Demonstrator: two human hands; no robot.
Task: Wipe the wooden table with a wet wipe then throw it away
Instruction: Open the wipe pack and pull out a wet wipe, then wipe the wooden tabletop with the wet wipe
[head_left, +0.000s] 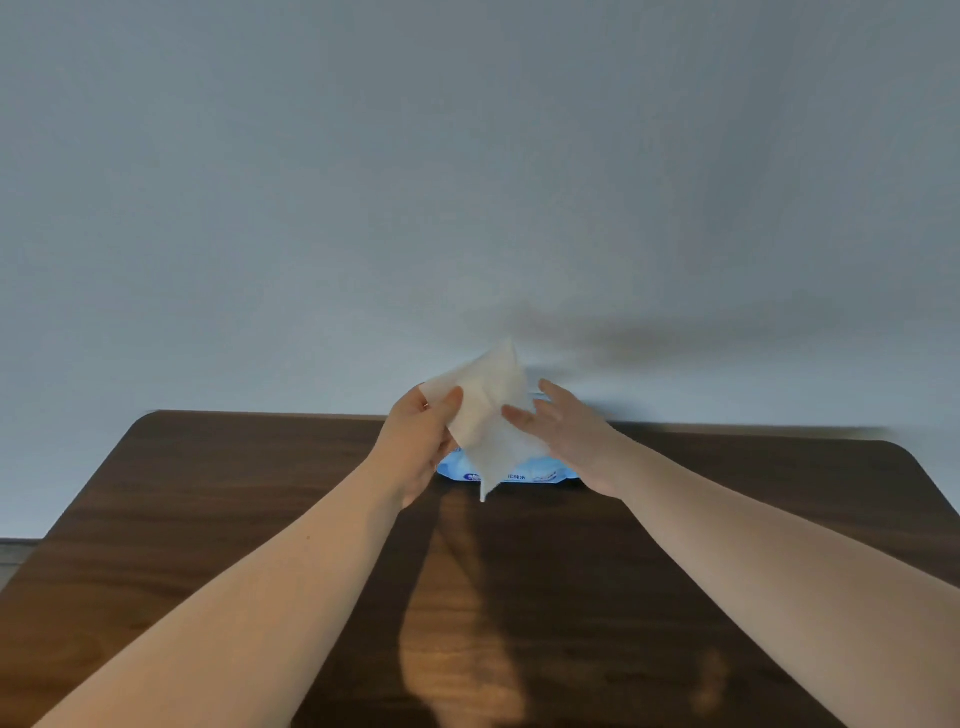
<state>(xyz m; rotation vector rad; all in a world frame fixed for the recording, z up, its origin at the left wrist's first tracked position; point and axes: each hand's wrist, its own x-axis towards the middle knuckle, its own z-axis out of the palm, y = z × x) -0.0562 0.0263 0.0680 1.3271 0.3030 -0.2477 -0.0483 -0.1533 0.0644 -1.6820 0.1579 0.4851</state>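
While the left hand (415, 441) pinches the wet wipe (491, 415) above the pack (519, 470) at the table's (208, 493) far edge, the right hand (576, 441), fingers spread, should unfold it fully before wiping.

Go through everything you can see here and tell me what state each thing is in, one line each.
wet wipe: out of the pack, partly unfolded, held up in the air.
left hand: pinching the wipe's upper left edge.
right hand: fingers spread, touching the wipe's right side.
wipe pack: lying flat at the table's far edge; opening hidden.
wooden table: bare, not yet touched by the wipe.
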